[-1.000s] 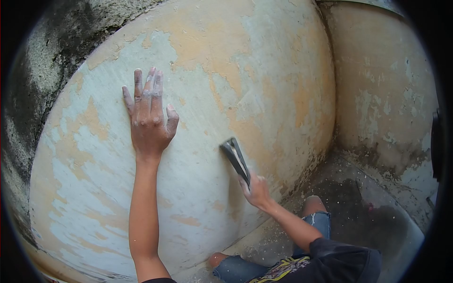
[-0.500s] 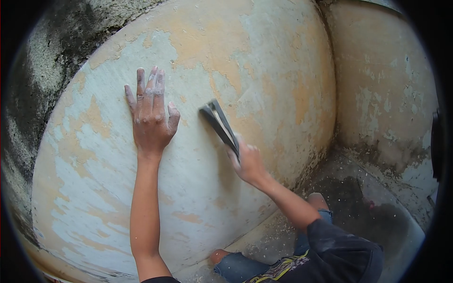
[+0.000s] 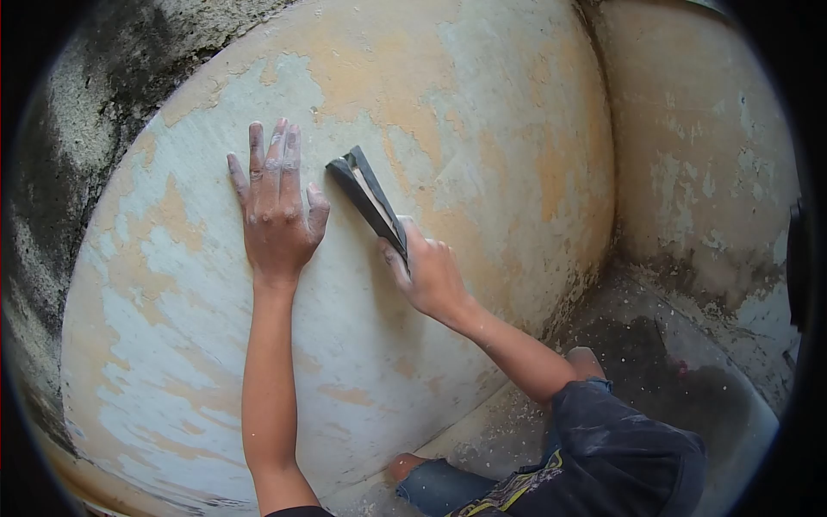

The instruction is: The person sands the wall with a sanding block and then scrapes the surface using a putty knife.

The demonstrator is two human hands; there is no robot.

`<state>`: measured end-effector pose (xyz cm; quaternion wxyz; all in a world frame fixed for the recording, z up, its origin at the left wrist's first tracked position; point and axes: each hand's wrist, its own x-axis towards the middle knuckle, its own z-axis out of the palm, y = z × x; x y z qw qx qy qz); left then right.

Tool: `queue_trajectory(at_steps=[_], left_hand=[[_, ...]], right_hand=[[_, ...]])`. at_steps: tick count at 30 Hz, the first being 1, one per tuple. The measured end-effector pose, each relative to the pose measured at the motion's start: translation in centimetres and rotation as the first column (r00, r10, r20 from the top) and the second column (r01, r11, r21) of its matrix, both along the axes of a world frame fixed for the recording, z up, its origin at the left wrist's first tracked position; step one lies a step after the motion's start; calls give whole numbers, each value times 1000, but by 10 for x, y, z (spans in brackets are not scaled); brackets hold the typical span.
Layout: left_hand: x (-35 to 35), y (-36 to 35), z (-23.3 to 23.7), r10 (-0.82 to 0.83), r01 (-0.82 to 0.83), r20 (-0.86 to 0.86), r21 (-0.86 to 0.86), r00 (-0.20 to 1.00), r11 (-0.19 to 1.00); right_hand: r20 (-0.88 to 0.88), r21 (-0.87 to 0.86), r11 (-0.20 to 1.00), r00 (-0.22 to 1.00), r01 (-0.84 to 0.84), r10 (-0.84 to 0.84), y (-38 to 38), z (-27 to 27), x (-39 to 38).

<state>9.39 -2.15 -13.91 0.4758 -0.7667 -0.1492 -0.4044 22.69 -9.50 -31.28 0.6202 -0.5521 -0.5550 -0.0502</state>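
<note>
My left hand lies flat against the peeling wall, its fingers stretched out and coated in white dust. To its right, my right hand is wrapped around the lower end of a dark scraper. This long, narrow tool has a pale strip along its middle. It slants up and left, and its wider head is right at the wall surface, a little right of my left thumb. Patches of cream-orange paint and pale blue-white base show around both hands.
A rough, dark-stained wall edge runs down the left. On the right, another peeling wall meets this one at a corner. Below, the floor has a dark patch and scattered pale flakes. My bent knees are near the wall's foot.
My right hand has moved up and left along the wall with the scraper, bringing its head closer to my left hand. The left hand has stayed in place.
</note>
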Motion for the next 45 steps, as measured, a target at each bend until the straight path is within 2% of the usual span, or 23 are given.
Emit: queue_trajectory(at_steps=[1,4,7,9,12,15,18,21,24,25,28,29,32,34,37,40,41,44,45], left_hand=[[-1,-1,-1,3,-3,-2,-1,1000,1000],[2,1,1,-9,9,28,-4,1000,1000],[-2,1,-1,1,-1,33,-11,999,1000],[-1,-1,1,-52,52,35,-19,998,998],[-1,-1,0,-49,50,55,-24,997,998],[-2,1,1,-38,39,42,-12,998,999],[-1,2,0,0,0,28,9,1000,1000],[-1,3,0,-16,15,27,10,1000,1000],[-1,2,-1,-41,41,44,-4,998,999],[-1,2,0,-55,55,56,-2,997,998],[-2,2,-1,-61,62,74,-7,995,998],[-1,2,0,-72,73,86,1,994,997],[-1,3,0,-42,42,59,-6,997,999],[-2,2,-1,-32,32,65,-2,997,999],[0,4,-1,-46,44,102,18,994,999],[-1,6,-1,-47,44,91,36,995,998],[0,6,-1,-52,48,97,45,994,998],[-1,7,-1,-18,16,64,35,998,999],[-1,5,-1,-25,23,69,30,997,999]], right_hand=[[-10,-10,1000,1000,5,-5,-1,0,-2],[-35,-29,999,999,-39,38,-13,-72,-16],[24,-66,998,1000,0,1,-13,-32,-12],[36,41,999,999,27,-28,-1,26,2],[-6,38,999,1000,10,-10,0,74,7],[-8,27,999,1000,-17,17,-7,3,-6],[-22,0,1000,999,-25,25,-11,-32,-12],[-27,50,999,1000,-8,9,-1,19,-3],[-29,44,999,1000,5,-4,-1,37,2],[-23,-1,1000,1000,-3,3,-3,17,0],[-12,-110,994,1000,-20,18,-18,-96,-7],[0,-103,995,1000,-7,7,-24,-105,-7],[-92,-127,990,994,-68,57,-29,-99,-2],[-15,-94,995,1000,-26,25,-17,-47,10],[-27,-68,998,1000,10,-12,-9,-18,20],[-58,-109,992,996,58,-64,-16,-110,6],[-52,-100,993,996,62,-68,-22,-122,2],[-116,-152,988,993,-12,-6,-23,-123,-3],[-81,-148,989,997,-2,-10,-15,-96,2]])
